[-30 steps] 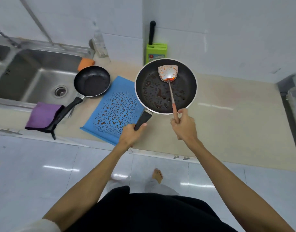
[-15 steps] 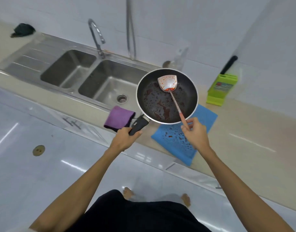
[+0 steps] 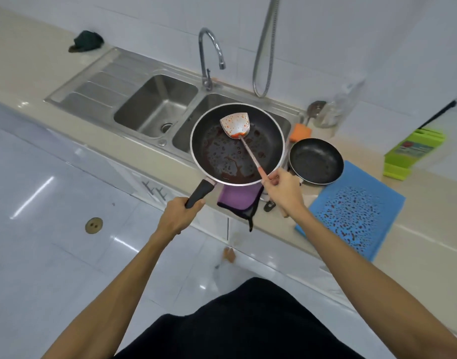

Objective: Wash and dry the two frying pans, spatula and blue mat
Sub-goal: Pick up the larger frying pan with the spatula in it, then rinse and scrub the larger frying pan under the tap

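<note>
My left hand point(image 3: 179, 216) grips the black handle of the large frying pan point(image 3: 217, 151), which is smeared with red-brown sauce and hangs in the air over the right sink basin. My right hand point(image 3: 284, 191) holds the thin handle of the metal spatula point(image 3: 235, 123), whose sauce-flecked blade rests inside that pan. The small black frying pan point(image 3: 315, 161) sits on the counter to the right of the sink. Beside it lies the blue mat point(image 3: 351, 211), spotted with dark sauce drops.
A double steel sink point(image 3: 155, 104) with a drainboard at left, a curved tap point(image 3: 209, 55) and a hanging shower hose point(image 3: 263, 47). A purple cloth point(image 3: 239, 200) drapes over the counter edge. An orange sponge point(image 3: 301, 131), a green knife block point(image 3: 413, 151) and a dark rag point(image 3: 86, 40) stand on the counter.
I have carried the large pan with the spatula leftward from above the mat to above the right sink basin; the view has swung left, and the small pan shows again.
</note>
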`<state>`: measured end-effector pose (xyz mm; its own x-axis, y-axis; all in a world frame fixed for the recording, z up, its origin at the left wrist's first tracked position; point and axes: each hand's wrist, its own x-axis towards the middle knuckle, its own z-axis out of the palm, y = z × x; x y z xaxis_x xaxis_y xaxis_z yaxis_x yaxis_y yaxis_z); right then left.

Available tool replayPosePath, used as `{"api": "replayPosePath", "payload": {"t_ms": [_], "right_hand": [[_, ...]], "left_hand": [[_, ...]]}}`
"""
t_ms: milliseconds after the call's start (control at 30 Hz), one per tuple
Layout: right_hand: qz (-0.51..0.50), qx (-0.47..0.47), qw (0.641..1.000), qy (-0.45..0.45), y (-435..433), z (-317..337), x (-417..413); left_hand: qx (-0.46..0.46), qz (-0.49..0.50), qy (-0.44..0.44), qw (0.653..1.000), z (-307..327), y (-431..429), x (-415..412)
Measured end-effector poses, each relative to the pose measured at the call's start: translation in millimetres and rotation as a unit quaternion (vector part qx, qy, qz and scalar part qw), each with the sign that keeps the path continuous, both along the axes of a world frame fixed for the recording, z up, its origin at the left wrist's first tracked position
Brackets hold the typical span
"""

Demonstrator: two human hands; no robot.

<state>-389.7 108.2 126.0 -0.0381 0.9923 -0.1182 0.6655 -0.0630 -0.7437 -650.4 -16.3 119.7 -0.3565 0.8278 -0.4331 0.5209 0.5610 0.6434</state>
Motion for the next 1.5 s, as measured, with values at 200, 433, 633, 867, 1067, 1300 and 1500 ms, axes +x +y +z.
{"api": "replayPosePath", "payload": {"t_ms": [200, 433, 633, 867, 1067, 1300, 1500], "right_hand": [[0.008, -0.021, 1.000, -0.013, 43, -11, -57], [-0.049, -0.051, 0.997, -0.027, 85, -19, -115], [-0.119, -0.048, 0.992, -0.003, 108, -27, -137], [-0.245, -0.011, 0.969, 0.006, 113, -34, -145], [-0.335, -0.042, 0.941, -0.042, 111, -55, -146], [-0.375, -0.109, 0.918, -0.071, 123, -90, -150], [-0.380, -0.149, 0.911, -0.060, 159, -130, -148]], "left_hand": [[-0.014, -0.019, 0.005, 1.000, -17, 50, -59], [-0.025, -0.064, 0.000, 0.998, -28, 116, -121], [-0.031, -0.100, 0.004, 0.994, -28, 170, -158], [-0.056, -0.178, 0.018, 0.982, -44, 232, -208], [-0.066, -0.229, 0.027, 0.971, -53, 273, -250], [-0.070, -0.267, 0.025, 0.961, -62, 307, -292], [-0.052, -0.287, 0.027, 0.956, -60, 327, -311]]}}
